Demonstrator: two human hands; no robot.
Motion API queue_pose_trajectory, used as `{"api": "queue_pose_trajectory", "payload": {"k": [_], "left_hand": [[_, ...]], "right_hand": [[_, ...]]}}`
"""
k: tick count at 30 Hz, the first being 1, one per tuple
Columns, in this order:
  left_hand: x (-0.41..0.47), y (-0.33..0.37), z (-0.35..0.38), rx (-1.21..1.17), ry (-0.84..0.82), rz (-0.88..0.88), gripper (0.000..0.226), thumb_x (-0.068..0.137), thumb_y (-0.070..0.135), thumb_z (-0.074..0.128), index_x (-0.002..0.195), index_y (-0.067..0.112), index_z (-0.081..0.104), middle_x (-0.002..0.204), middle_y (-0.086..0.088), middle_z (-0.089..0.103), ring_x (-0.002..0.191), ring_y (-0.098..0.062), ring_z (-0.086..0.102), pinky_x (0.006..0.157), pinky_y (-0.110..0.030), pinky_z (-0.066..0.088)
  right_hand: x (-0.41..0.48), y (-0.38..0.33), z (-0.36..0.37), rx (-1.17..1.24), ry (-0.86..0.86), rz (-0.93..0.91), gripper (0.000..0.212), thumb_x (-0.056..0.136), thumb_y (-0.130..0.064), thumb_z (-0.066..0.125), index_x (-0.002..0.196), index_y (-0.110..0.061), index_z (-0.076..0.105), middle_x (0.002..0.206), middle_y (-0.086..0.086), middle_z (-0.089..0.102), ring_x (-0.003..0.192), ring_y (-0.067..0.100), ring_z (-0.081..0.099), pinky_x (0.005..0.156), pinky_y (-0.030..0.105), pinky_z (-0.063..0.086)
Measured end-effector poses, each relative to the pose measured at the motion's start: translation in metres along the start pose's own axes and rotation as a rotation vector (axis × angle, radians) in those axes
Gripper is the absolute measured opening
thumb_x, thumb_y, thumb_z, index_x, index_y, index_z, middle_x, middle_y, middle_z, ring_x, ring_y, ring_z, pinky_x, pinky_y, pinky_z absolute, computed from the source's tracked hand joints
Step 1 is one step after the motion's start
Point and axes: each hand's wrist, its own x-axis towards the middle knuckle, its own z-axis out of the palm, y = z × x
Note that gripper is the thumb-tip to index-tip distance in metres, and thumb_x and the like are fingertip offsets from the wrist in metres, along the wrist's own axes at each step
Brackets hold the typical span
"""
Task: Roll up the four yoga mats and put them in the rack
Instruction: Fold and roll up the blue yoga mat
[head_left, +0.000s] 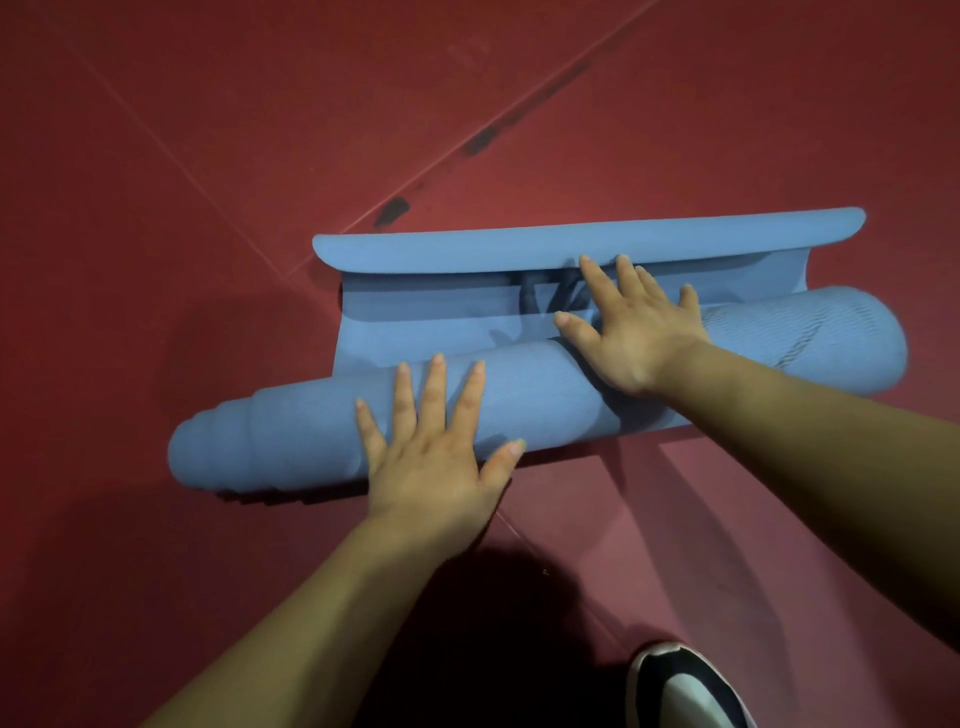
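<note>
A blue yoga mat (291, 431) lies on the red floor, rolled into a thick tube that runs from lower left to upper right. Its left end telescopes out in steps. A short flat stretch lies beyond the roll, and the mat's far edge (587, 241) curls up toward me. My left hand (436, 452) presses flat on the left part of the roll, fingers straight and spread. My right hand (631, 327) lies flat across the roll's top, with its fingers reaching onto the flat stretch. Neither hand grips anything.
The red floor (208, 182) has seams and dark scuff marks (392, 210) beyond the mat. A black-and-white shoe (680, 686) is at the bottom right, close to me. No rack or other mats are in view.
</note>
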Motion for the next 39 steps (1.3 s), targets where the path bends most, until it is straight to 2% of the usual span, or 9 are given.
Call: {"api": "queue_pose_trajectory", "payload": {"k": [5,13,18,23,26,29,33,39], "left_hand": [[0.015,-0.005,0.003,0.001,0.002,0.004,0.085,0.089,0.082,0.022,0.154,0.047,-0.018,0.165,0.006,-0.027,0.15,-0.024,-0.031,0.116,-0.064,-0.018],[0.045,-0.008,-0.017,0.014,-0.058,-0.006,0.083,0.087,0.083,0.017,0.155,0.048,-0.016,0.168,0.006,-0.02,0.153,-0.025,-0.024,0.118,-0.064,-0.013],[0.018,-0.008,-0.001,0.006,0.074,0.064,0.083,0.089,0.08,0.017,0.156,0.045,-0.015,0.168,0.003,-0.021,0.153,-0.028,-0.024,0.118,-0.065,-0.01],[0.025,-0.017,0.002,0.028,0.05,0.102,0.09,0.088,0.084,0.028,0.153,0.048,-0.022,0.165,0.008,-0.029,0.15,-0.025,-0.03,0.118,-0.063,-0.014],[0.039,-0.019,-0.005,0.059,0.056,0.115,0.099,0.082,0.089,0.032,0.154,0.047,-0.02,0.166,0.007,-0.025,0.153,-0.026,-0.023,0.118,-0.065,-0.011],[0.053,-0.021,-0.012,0.12,0.049,0.12,0.116,0.071,0.094,0.045,0.154,0.045,-0.02,0.168,0.005,-0.017,0.155,-0.028,-0.013,0.118,-0.068,-0.005],[0.07,-0.023,-0.016,0.207,0.061,0.117,0.131,0.064,0.087,0.064,0.156,0.04,-0.015,0.169,0.0,-0.004,0.155,-0.031,0.002,0.118,-0.068,0.005],[0.084,-0.028,-0.019,0.28,0.105,0.189,0.115,0.067,0.078,0.069,0.155,0.036,0.009,0.157,0.002,0.028,0.141,-0.027,0.029,0.118,-0.057,0.022]], "right_hand": [[0.004,-0.001,-0.001,-0.009,0.028,-0.007,0.083,0.09,-0.08,0.012,0.16,-0.039,-0.008,0.17,0.008,-0.003,0.157,0.023,0.0,0.121,0.064,0.003],[0.011,-0.002,-0.008,-0.034,0.013,0.002,0.084,0.09,-0.081,0.012,0.16,-0.038,-0.008,0.17,0.007,-0.003,0.157,0.024,-0.001,0.121,0.064,0.003],[0.013,-0.001,-0.008,-0.032,0.005,0.005,0.085,0.089,-0.082,0.012,0.16,-0.039,-0.007,0.17,0.007,-0.003,0.157,0.023,0.0,0.122,0.063,0.004],[0.018,-0.001,-0.01,-0.022,0.002,-0.006,0.086,0.089,-0.082,0.015,0.16,-0.038,-0.004,0.17,0.008,-0.003,0.157,0.024,0.0,0.122,0.061,0.006],[0.022,0.0,-0.014,-0.036,-0.019,-0.008,0.086,0.089,-0.082,0.015,0.16,-0.038,-0.005,0.17,0.008,-0.005,0.157,0.024,0.0,0.122,0.06,0.005],[0.023,0.0,-0.015,-0.042,-0.007,-0.008,0.087,0.088,-0.083,0.014,0.16,-0.038,-0.004,0.17,0.008,-0.004,0.157,0.024,0.001,0.123,0.06,0.005],[0.025,-0.001,-0.016,-0.049,0.002,-0.011,0.087,0.088,-0.084,0.013,0.16,-0.038,-0.002,0.17,0.009,-0.003,0.157,0.025,0.001,0.123,0.059,0.005],[0.025,-0.002,-0.016,-0.046,0.004,-0.02,0.088,0.088,-0.084,0.013,0.161,-0.036,-0.002,0.17,0.01,-0.005,0.157,0.025,-0.001,0.123,0.058,0.005]]}}
